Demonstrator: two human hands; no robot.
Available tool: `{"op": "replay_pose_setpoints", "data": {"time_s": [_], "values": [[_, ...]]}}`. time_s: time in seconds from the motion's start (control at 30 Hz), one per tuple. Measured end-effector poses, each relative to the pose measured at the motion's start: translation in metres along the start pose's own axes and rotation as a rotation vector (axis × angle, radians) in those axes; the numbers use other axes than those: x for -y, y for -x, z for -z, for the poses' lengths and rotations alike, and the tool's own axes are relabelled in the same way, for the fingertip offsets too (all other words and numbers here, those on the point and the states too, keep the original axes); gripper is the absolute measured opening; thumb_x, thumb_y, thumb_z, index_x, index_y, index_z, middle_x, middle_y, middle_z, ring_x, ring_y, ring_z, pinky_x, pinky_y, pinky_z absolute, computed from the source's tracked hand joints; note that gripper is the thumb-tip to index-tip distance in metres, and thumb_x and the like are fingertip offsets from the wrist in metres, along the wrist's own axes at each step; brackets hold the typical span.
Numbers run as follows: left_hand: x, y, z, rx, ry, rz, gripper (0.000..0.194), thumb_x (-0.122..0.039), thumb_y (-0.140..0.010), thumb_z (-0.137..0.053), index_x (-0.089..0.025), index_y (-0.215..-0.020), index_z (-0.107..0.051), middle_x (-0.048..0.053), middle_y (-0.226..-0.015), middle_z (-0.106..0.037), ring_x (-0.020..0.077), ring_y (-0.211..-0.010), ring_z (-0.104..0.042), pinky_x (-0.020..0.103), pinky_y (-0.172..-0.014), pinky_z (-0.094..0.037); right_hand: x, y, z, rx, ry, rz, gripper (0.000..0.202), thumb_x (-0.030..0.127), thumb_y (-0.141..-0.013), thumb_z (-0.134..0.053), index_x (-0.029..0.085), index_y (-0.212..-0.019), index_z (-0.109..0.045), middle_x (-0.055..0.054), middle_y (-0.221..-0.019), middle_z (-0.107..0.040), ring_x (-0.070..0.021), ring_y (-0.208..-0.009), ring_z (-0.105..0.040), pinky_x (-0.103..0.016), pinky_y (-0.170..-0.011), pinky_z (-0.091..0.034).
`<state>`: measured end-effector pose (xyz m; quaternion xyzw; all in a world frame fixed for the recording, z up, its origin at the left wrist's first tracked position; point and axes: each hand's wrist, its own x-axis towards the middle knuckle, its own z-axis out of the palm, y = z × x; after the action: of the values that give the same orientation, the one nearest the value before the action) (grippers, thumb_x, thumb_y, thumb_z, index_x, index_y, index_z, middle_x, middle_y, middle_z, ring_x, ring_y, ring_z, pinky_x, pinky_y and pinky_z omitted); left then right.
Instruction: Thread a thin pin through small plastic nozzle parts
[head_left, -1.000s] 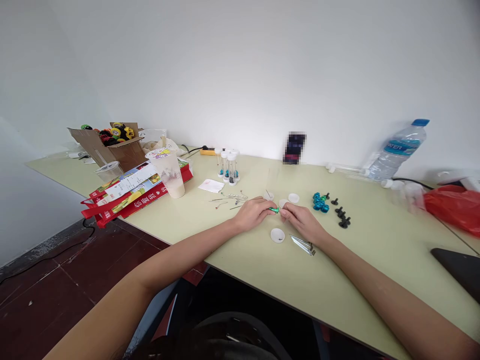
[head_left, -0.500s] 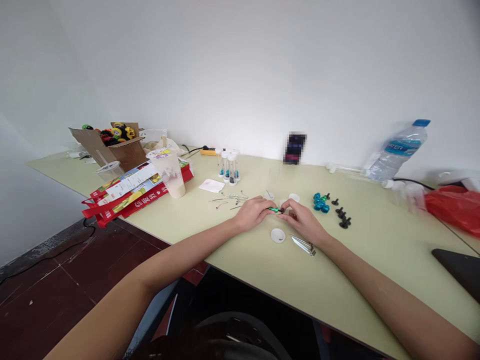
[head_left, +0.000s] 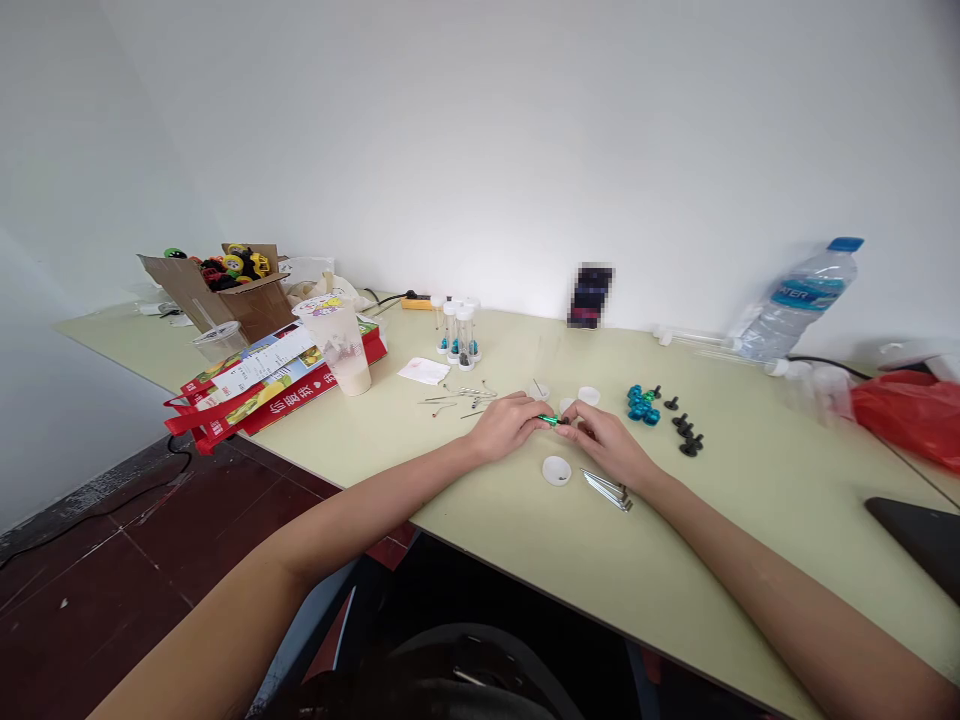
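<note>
My left hand [head_left: 504, 426] is closed on one end of a small green metallic part [head_left: 550, 420]. Fingers of my right hand [head_left: 602, 438] pinch a small black piece at the part's right end. Just below the hands lies a round white cap [head_left: 556, 471] with a tiny dark item in it. Several silver pins [head_left: 606, 490] rest beside my right wrist. Thin metal rods [head_left: 461, 395] are scattered left of my left hand. To the right are blue metallic pieces [head_left: 643, 405] and black knobbed parts [head_left: 684, 427].
Clear tubes [head_left: 459, 335] stand behind the rods, near a white paper [head_left: 424, 371]. A plastic cup [head_left: 341, 345], a red box [head_left: 277, 385] and a cardboard box [head_left: 240, 310] are at left. A water bottle [head_left: 806, 295] leans against the wall at right, near a red bag [head_left: 907, 412].
Both hands stay in nearly the same place around the green part. The fingers of my right hand have shifted slightly at its black end.
</note>
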<state>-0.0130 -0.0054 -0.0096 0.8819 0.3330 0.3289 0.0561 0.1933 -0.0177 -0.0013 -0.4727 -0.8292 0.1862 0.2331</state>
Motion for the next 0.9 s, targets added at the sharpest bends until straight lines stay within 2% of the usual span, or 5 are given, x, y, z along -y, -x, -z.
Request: {"op": "replay_pose_setpoints", "data": {"time_s": [0.13, 0.37, 0.53, 0.7, 0.9], "values": [[-0.0020, -0.0003, 0.0006, 0.017, -0.003, -0.006, 0.030, -0.032, -0.092, -0.035, -0.018, -0.100, -0.060, 0.003, -0.089, -0.062, 0.0119, -0.086, -0.052, 0.023, -0.077, -0.041, 0.0022, 0.0003, 0.0024, 0.046, -0.007, 0.029, 0.055, 0.055, -0.093, -0.020, 0.011, -0.076, -0.050, -0.002, -0.068, -0.049, -0.0032, -0.061, -0.040, -0.015, -0.061, -0.029], [-0.0006, -0.0005, 0.0006, 0.006, 0.002, 0.028, 0.026, -0.030, -0.091, -0.039, -0.019, -0.098, -0.061, 0.002, -0.089, -0.063, 0.0124, -0.084, -0.052, 0.023, -0.074, -0.040, -0.0023, -0.0003, -0.0017, -0.027, -0.010, 0.004, 0.042, 0.055, -0.085, -0.043, 0.015, -0.096, -0.047, 0.001, -0.070, -0.049, -0.0028, -0.056, -0.036, -0.014, -0.056, -0.029], [-0.0004, -0.0001, 0.0004, -0.005, 0.019, -0.004, 0.027, -0.031, -0.091, -0.037, -0.019, -0.098, -0.060, 0.001, -0.089, -0.063, 0.0120, -0.083, -0.051, 0.023, -0.074, -0.040, -0.0012, -0.0004, 0.0003, 0.025, 0.008, 0.023, 0.052, 0.056, -0.091, -0.025, 0.012, -0.078, -0.050, -0.001, -0.068, -0.049, -0.0033, -0.059, -0.038, -0.014, -0.058, -0.028], [0.0000, -0.0004, -0.0001, -0.005, 0.009, 0.021, 0.025, -0.030, -0.090, -0.039, -0.019, -0.098, -0.061, 0.001, -0.089, -0.064, 0.0123, -0.083, -0.052, 0.023, -0.074, -0.040, -0.0020, -0.0007, -0.0012, -0.031, 0.016, -0.008, 0.043, 0.057, -0.084, -0.043, 0.016, -0.093, -0.050, 0.001, -0.066, -0.047, -0.0033, -0.057, -0.035, -0.014, -0.055, -0.027], [0.0010, 0.0005, -0.0007, -0.013, 0.030, 0.001, 0.026, -0.031, -0.091, -0.038, -0.019, -0.098, -0.060, 0.000, -0.089, -0.063, 0.0119, -0.083, -0.051, 0.022, -0.075, -0.040, -0.0012, -0.0004, -0.0001, 0.013, 0.013, 0.026, 0.052, 0.056, -0.091, -0.026, 0.012, -0.079, -0.051, -0.002, -0.069, -0.049, -0.0033, -0.060, -0.037, -0.014, -0.059, -0.028]]}}
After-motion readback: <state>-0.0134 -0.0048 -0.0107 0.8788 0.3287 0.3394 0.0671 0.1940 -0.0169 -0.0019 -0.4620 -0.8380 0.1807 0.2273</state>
